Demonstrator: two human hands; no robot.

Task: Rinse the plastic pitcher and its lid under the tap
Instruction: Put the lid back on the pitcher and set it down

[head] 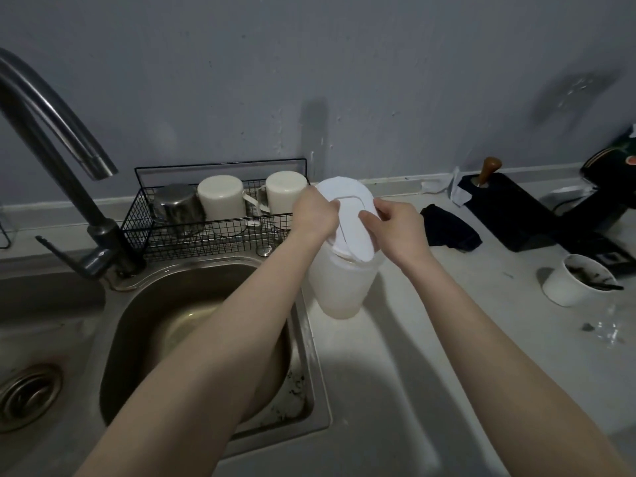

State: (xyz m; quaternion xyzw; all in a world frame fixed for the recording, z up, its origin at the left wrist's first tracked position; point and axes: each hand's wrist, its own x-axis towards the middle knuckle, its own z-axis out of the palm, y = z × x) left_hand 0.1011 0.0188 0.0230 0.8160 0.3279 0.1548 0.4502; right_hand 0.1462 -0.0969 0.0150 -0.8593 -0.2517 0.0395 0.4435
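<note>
The translucent, milky plastic pitcher [339, 290], a smooth cylinder, leaned over the pale counter [395, 373] just right of the sink [144, 304]; whether its base touched the counter could not be told. Its flat white oval lid [351, 218] sat tilted on the mouth. The left hand [315, 216] gripped the lid's left edge, fingers curled and pressed together. The right hand [395, 228] pinched the right edge between thumb and bent fingers. The steel basin lay to the left under a curved dark metal tap [51, 108]. Behind, a black wire rack [213, 235] held two cream mugs [222, 201] upside down and a steel cup [177, 203].
</note>
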